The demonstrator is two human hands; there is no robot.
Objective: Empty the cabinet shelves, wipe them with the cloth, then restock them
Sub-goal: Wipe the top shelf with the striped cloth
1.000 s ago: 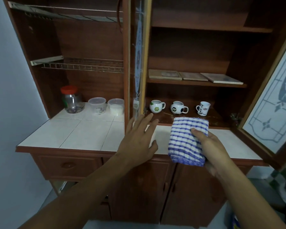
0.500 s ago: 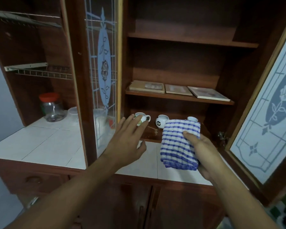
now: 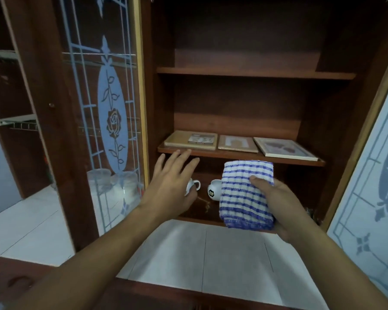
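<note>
My right hand holds a folded blue-and-white striped cloth in front of the open wooden cabinet. My left hand is stretched out with straight fingers, its fingertips just below the front edge of the middle shelf. That shelf carries three flat frames: a tan one, a brown one and a white-edged one. On the bottom shelf a white mug shows partly behind my left hand and a second mug stands beside the cloth. Anything behind the cloth is hidden.
The upper shelf holds nothing visible. A glass door with a rose pattern stands at the left, another glass door at the right. White tiled counter lies below. Plastic containers show through the left glass.
The view has moved closer and up toward the cabinet. My left hand has risen from the counter level to the middle shelf's edge. The cloth stays in my right hand.
</note>
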